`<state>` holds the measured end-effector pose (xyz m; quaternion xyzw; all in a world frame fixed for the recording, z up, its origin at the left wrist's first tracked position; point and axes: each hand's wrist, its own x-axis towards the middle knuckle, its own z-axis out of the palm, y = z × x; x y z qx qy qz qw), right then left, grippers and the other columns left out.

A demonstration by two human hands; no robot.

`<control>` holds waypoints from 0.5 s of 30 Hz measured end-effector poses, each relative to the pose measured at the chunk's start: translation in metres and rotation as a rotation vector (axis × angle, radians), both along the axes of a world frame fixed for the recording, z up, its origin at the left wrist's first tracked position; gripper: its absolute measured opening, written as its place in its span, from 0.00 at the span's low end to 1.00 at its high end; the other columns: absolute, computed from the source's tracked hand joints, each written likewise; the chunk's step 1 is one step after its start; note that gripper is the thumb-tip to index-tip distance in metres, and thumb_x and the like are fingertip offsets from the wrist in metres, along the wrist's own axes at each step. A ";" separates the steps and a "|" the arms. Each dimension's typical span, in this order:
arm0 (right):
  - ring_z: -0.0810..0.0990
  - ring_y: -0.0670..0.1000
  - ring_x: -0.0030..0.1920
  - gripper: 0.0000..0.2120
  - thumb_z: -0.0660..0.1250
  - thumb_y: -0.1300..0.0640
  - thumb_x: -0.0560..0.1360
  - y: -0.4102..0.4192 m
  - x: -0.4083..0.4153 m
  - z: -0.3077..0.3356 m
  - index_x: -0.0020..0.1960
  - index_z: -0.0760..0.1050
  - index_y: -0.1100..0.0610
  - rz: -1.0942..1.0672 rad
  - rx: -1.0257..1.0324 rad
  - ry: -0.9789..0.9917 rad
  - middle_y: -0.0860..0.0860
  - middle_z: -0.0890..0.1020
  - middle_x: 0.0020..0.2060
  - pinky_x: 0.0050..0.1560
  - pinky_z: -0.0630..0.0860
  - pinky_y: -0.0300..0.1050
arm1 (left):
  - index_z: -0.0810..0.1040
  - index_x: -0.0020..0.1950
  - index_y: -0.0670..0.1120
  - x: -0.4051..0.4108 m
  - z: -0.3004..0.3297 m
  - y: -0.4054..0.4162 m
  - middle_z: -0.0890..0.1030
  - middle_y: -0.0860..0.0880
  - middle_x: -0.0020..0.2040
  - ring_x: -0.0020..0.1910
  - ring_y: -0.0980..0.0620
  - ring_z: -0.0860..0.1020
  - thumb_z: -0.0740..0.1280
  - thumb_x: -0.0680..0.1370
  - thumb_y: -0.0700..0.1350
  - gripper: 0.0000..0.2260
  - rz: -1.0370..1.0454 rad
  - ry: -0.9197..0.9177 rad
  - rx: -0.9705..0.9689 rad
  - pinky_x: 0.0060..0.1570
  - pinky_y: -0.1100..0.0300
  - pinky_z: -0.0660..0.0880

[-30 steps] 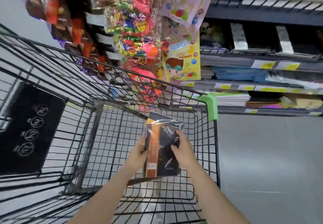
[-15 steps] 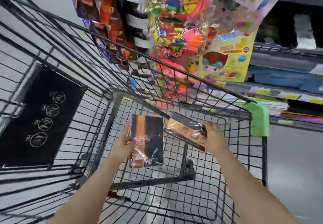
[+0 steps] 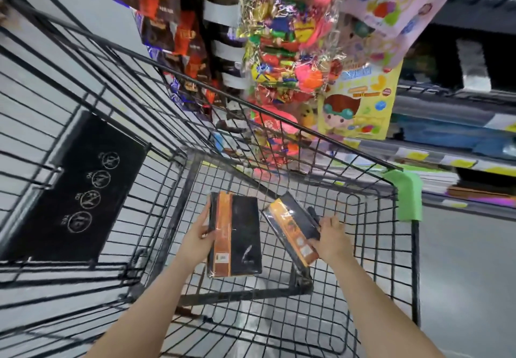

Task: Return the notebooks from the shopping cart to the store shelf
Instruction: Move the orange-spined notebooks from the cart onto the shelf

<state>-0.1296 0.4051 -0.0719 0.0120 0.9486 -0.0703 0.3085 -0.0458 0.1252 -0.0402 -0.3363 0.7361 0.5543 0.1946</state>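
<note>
Head view: left hand (image 3: 196, 241) clasps the spine edge of a flat rectangular notebook (image 3: 236, 236), black with an orange band, in glossy shrink-wrap. Right hand (image 3: 331, 241) grips a second wrapped notebook (image 3: 293, 230), tilted, perhaps with another behind it; blur hides that. Both hang inside the black wire shopping cart (image 3: 363, 212), whose corner wears a green plastic guard (image 3: 409, 194). Paper stacks line the store shelf (image 3: 446, 162) at right.

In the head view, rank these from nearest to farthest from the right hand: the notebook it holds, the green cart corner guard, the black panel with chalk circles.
1. Notebook in the right hand.
2. Green corner guard, up and right.
3. Black panel, far left cart wall.
</note>
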 end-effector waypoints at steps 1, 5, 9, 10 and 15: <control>0.66 0.56 0.67 0.30 0.68 0.46 0.72 0.000 0.002 -0.002 0.67 0.62 0.58 -0.001 0.005 -0.011 0.56 0.66 0.66 0.62 0.71 0.51 | 0.56 0.71 0.66 0.001 -0.001 0.000 0.81 0.45 0.53 0.50 0.47 0.80 0.63 0.78 0.37 0.32 -0.001 -0.003 0.002 0.56 0.50 0.76; 0.65 0.56 0.67 0.31 0.68 0.47 0.71 -0.001 0.011 -0.014 0.69 0.62 0.57 -0.027 0.004 0.002 0.56 0.68 0.66 0.64 0.70 0.51 | 0.54 0.73 0.61 0.000 -0.002 0.006 0.80 0.47 0.49 0.45 0.53 0.79 0.62 0.78 0.36 0.31 -0.054 0.009 -0.044 0.44 0.64 0.74; 0.69 0.56 0.64 0.28 0.69 0.48 0.70 -0.001 0.012 -0.023 0.65 0.66 0.57 -0.083 -0.030 0.012 0.56 0.71 0.62 0.61 0.71 0.50 | 0.52 0.74 0.60 -0.002 -0.009 0.010 0.77 0.46 0.53 0.47 0.51 0.77 0.61 0.79 0.38 0.31 -0.052 -0.019 -0.045 0.55 0.54 0.73; 0.69 0.56 0.64 0.27 0.69 0.48 0.70 0.000 0.012 -0.021 0.64 0.67 0.57 -0.108 -0.046 0.009 0.56 0.72 0.61 0.60 0.71 0.50 | 0.52 0.74 0.60 -0.002 -0.011 0.012 0.77 0.46 0.53 0.46 0.50 0.77 0.61 0.79 0.37 0.31 -0.045 -0.015 -0.029 0.56 0.52 0.73; 0.73 0.56 0.58 0.18 0.69 0.52 0.71 -0.002 0.008 -0.006 0.60 0.76 0.54 -0.241 -0.202 -0.098 0.54 0.70 0.60 0.57 0.72 0.46 | 0.53 0.75 0.61 -0.005 -0.010 0.013 0.73 0.52 0.52 0.51 0.50 0.75 0.61 0.79 0.37 0.31 -0.036 -0.046 -0.026 0.60 0.48 0.73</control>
